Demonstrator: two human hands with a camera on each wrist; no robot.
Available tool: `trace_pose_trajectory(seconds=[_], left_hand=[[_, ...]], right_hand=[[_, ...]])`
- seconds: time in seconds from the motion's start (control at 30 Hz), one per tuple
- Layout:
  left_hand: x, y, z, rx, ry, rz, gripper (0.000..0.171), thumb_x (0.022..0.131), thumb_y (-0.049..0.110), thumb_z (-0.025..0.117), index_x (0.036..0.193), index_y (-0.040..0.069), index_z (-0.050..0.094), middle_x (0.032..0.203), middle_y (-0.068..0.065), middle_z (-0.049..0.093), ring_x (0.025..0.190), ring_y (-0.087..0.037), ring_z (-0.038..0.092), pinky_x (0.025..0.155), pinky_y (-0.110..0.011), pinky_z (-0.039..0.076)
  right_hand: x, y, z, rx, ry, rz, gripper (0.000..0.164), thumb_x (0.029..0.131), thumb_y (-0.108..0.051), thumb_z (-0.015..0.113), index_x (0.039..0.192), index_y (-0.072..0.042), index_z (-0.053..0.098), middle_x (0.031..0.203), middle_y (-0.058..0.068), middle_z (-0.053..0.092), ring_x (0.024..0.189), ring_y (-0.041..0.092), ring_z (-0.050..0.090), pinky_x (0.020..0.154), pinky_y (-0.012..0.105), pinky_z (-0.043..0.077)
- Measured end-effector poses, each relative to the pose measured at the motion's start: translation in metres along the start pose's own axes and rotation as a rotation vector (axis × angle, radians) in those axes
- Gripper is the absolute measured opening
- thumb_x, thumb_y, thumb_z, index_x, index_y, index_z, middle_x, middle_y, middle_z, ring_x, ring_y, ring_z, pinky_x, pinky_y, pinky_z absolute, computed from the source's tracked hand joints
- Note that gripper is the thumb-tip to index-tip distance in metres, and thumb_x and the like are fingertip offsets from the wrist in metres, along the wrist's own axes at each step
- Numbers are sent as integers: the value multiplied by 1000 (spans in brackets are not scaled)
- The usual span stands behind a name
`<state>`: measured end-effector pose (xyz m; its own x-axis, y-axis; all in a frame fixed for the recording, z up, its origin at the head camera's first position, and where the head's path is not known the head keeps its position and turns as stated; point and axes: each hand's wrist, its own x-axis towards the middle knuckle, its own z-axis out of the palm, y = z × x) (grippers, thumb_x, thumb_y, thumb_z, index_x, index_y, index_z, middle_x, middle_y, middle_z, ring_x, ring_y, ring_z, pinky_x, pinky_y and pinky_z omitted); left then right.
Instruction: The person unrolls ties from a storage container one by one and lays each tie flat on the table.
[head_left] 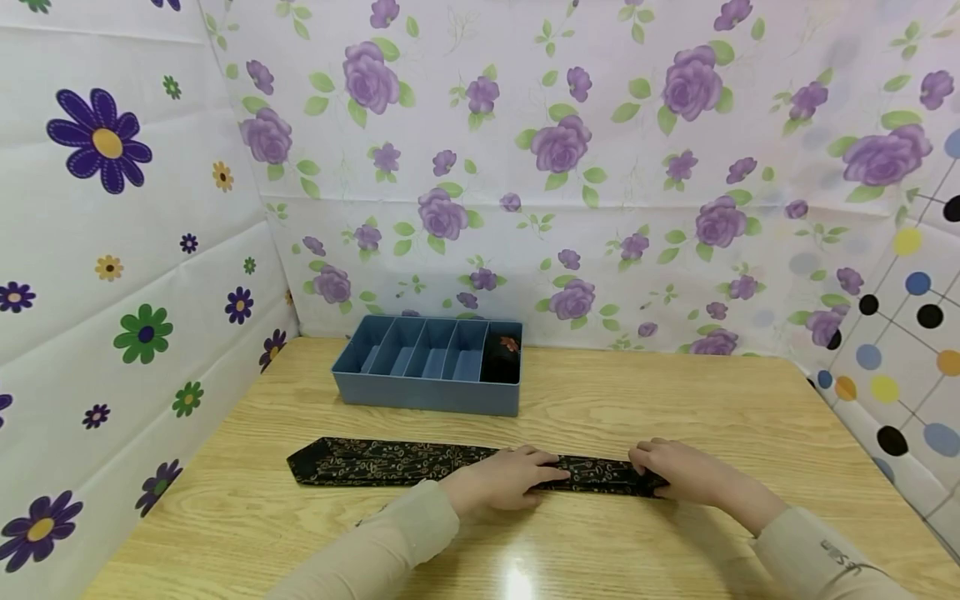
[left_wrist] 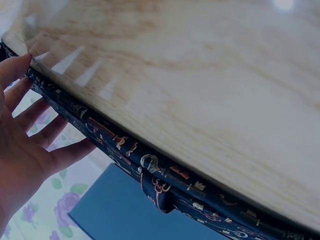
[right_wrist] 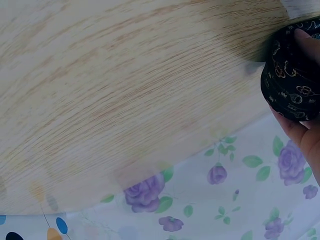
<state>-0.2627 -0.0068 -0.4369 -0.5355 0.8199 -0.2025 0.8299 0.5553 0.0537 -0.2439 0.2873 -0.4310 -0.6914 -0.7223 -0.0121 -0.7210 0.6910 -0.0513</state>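
A black necktie [head_left: 375,462] with a small gold and orange pattern lies lengthwise across the table, its pointed wide end to the left. My left hand [head_left: 504,478] rests on its middle stretch; in the left wrist view the fingers [left_wrist: 52,131] are spread and fairly straight along the tie's edge. At the right end my right hand [head_left: 678,472] grips the tie where it is rolled up. The right wrist view shows that rolled part [right_wrist: 292,82] between thumb and fingers. A fabric loop [left_wrist: 157,192] stands out from the tie in the left wrist view.
Behind the tie stands a blue divided box [head_left: 427,393] with several compartments. Its rightmost compartment holds a dark rolled item [head_left: 501,357] with a reddish motif. Flowered cloth [head_left: 555,150] hangs along the table's back edge, with patterned cloth at both sides.
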Motion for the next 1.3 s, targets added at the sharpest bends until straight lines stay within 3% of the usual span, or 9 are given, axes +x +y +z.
trace_pose_trajectory(seconds=[0.27, 0.7, 0.97, 1.3], left_hand=[[1, 1, -2, -8, -21, -4, 54, 97, 29, 53, 146, 35, 33, 152, 3, 33, 139, -20, 34, 105, -44, 42], [0, 2, -5, -10, -43, -10, 54, 97, 30, 54, 146, 35, 33, 152, 3, 33, 139, -20, 34, 106, -42, 41], [0, 3, -5, -23, -41, -13, 54, 96, 30, 55, 146, 35, 35, 152, 2, 33, 138, -21, 34, 106, -43, 41], [5, 1, -5, -19, -55, -12, 53, 96, 32, 55, 145, 34, 36, 151, 2, 34, 137, -22, 37, 107, -38, 41]], right_hand=[[-3, 4, 2, -24, -2, -25, 32, 70, -13, 82, 91, -18, 59, 88, -6, 54, 76, 10, 56, 63, 26, 50], [-12, 11, -1, -51, 23, -21, 37, 69, -13, 83, 82, -19, 48, 79, -12, 46, 68, 3, 42, 56, 25, 42], [-16, 15, 3, -40, 26, -27, 26, 73, -13, 79, 94, -16, 64, 89, -5, 57, 77, 12, 58, 65, 26, 52], [-22, 21, 0, -48, 64, -49, 27, 71, -11, 81, 90, -17, 63, 88, -5, 57, 78, 13, 58, 66, 27, 52]])
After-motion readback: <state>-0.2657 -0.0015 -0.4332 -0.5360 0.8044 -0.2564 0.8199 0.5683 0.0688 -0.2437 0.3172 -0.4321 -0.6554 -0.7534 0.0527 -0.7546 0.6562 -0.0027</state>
